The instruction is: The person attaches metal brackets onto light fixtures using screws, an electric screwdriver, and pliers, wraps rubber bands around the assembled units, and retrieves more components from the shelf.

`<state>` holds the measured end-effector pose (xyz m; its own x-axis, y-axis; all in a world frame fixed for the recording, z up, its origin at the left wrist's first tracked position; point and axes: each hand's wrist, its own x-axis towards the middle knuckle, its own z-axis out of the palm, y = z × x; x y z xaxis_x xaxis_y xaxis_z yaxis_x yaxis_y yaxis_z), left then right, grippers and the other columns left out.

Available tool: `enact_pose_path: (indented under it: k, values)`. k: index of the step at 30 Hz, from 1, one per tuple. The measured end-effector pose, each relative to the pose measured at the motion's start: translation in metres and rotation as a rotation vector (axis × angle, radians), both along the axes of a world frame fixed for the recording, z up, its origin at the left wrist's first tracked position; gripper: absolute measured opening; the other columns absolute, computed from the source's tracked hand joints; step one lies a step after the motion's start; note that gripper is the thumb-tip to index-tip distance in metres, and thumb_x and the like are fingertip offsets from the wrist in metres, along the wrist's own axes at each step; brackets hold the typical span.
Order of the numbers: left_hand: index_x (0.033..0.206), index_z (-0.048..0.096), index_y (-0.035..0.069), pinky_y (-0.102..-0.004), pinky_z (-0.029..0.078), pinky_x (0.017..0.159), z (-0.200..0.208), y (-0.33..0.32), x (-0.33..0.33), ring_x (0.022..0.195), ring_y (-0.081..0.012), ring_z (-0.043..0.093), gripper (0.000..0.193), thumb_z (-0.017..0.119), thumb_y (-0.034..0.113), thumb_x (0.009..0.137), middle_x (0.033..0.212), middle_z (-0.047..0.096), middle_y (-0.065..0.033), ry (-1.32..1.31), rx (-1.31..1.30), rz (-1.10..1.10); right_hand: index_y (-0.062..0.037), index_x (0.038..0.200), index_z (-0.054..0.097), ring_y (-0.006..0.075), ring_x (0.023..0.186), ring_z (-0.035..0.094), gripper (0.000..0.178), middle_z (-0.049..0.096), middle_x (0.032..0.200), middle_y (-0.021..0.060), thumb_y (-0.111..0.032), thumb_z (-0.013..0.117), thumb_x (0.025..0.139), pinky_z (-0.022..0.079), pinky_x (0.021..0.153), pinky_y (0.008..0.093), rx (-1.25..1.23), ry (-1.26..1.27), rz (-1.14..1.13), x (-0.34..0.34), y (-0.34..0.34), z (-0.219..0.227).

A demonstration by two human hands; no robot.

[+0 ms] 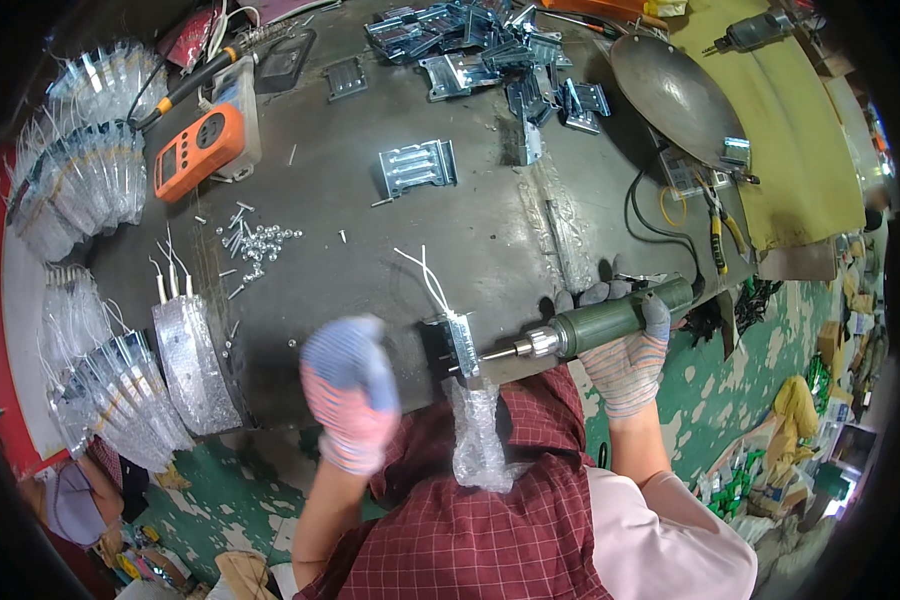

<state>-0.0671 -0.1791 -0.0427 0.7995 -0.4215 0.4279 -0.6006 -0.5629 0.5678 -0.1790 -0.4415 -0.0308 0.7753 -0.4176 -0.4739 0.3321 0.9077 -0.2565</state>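
In gloved fingers my right hand [628, 365] grips a green electric screwdriver [615, 322], lying level with its bit to the left. The bit tip meets or nearly meets a small metal bracket [457, 345] at the table's near edge. Two white wires rise from that bracket, and a bubble-wrapped piece [479, 435] hangs below it over the apron. My left hand [348, 390], also gloved, is left of the bracket and apart from it; motion smears its fingers, so whether they hold anything cannot be seen. Loose screws [258, 243] lie beyond it on the table.
Metal brackets [450, 35] are heaped at the far side, with a single bracket [417, 167] nearer. Bubble-wrapped wired parts [198, 360] line the left. An orange meter [198, 150], a dark round pan [670, 95], pliers [718, 235] and a power drill [755, 32] lie around.
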Motion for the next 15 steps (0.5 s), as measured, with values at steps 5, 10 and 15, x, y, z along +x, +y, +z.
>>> enact_pose_path:
  k: [5,10,15]
  values:
    - [0.104,0.066,0.004,-0.04,0.048,0.085,0.004,0.022,0.087,0.094,-0.0314,0.062,0.017,0.061,0.006,0.088,0.101,0.065,-0.0146,-0.186,0.187,0.274,-0.0117,0.131,0.052,0.0228,0.098,0.061,0.055,0.065,0.095,-0.0006,-0.02,0.07,0.08,0.031,0.113,0.0561,0.006,-0.041,0.008,0.002,0.001,-0.003]
    - [0.101,0.068,0.014,-0.0414,0.047,0.08,0.005,0.026,0.121,0.09,-0.0323,0.061,0.018,0.069,0.017,0.083,0.096,0.065,-0.0087,-0.213,0.519,0.195,-0.0132,0.133,0.053,0.0246,0.1,0.062,0.055,0.068,0.101,0.0016,-0.022,0.069,0.081,0.032,0.113,0.0557,-0.01,-0.071,0.043,0.0,0.001,-0.006]
    - [0.093,0.064,0.009,-0.0377,0.047,0.078,0.008,0.008,0.103,0.087,-0.0259,0.061,0.011,0.066,0.017,0.087,0.091,0.062,-0.0082,-0.149,0.289,0.195,-0.0135,0.133,0.053,0.025,0.1,0.063,0.054,0.069,0.103,0.0032,-0.021,0.068,0.082,0.034,0.111,0.0562,-0.021,-0.056,0.018,0.0,0.0,-0.004]
